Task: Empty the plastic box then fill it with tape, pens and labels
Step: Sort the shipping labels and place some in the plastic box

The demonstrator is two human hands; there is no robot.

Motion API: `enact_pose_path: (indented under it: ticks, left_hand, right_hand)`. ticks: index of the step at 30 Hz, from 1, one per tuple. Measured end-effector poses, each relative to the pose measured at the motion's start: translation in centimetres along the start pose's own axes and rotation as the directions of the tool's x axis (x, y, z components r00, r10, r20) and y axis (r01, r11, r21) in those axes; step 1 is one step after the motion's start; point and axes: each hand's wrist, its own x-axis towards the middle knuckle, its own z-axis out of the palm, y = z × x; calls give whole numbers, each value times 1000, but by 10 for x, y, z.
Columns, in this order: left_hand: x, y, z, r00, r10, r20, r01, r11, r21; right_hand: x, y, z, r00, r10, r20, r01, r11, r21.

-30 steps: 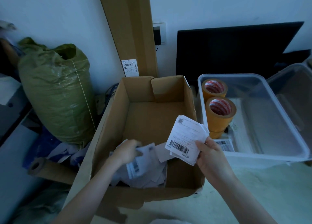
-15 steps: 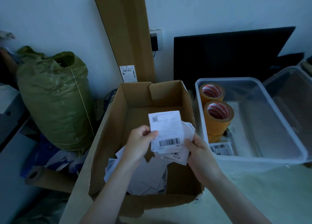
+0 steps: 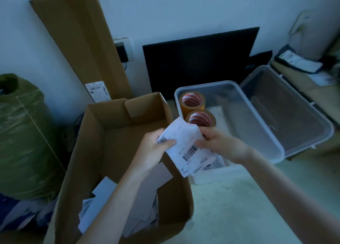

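Clear plastic box sitting open on the pale surface, just right of a cardboard box and in front of a black panel leaning on the wall. Inside, at the far left corner, two rolls of tan tape side by side with red-and-white striped cores, upright on their flat faces; a few papers lying flat on the bottom near the front left corner. Held over the box's front left rim, a small stack of white labels, top one showing a barcode, tilted. Left hand pinching the stack's left edge, thumb on top; right hand closed on the stack's right edge, fingers curled around it. Both forearms bare, reaching in from the bottom of the view. More loose white papers heaped in the near end of the cardboard box, its far end bare. Propped against the wall behind it, a tall flat carton with a shipping sticker near its foot. Off to the left, a bulging green sack. Beyond the plastic box on the right, its clear lid standing tilted against the far rim
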Motion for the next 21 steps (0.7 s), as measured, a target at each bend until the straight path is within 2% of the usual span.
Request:
enact_pose_path:
  ticks: [4,6,10,14,18,21]
  left_hand:
    - [9,8,18,985,42,-166,-84,964,-251]
    - [11,6,27,984,37,-174,-88,951,-296]
    - [6,-10,35,993,64,-95,-88,956,-278]
    - [-1,-22,38,989,75,-124,-107,957,-268]
    - [-1,-14,38,978,136,-159,-173,954,-246]
    - [5,-8,37,988,142,-64,-152,965,-212]
  right_hand:
    - [6,14,-20,994,24,-109,-4,983,183]
    - [8,21,-21,984,0,-178,32,984,175]
    - [9,24,-15,955,-101,-278,117,992,45]
    - [12,27,-8,963,-161,-218,135,982,-129]
    - [18,27,-7,958,-196,-212,167,975,-146]
    - [22,27,-9,953,-182,-241,146,976,-160]
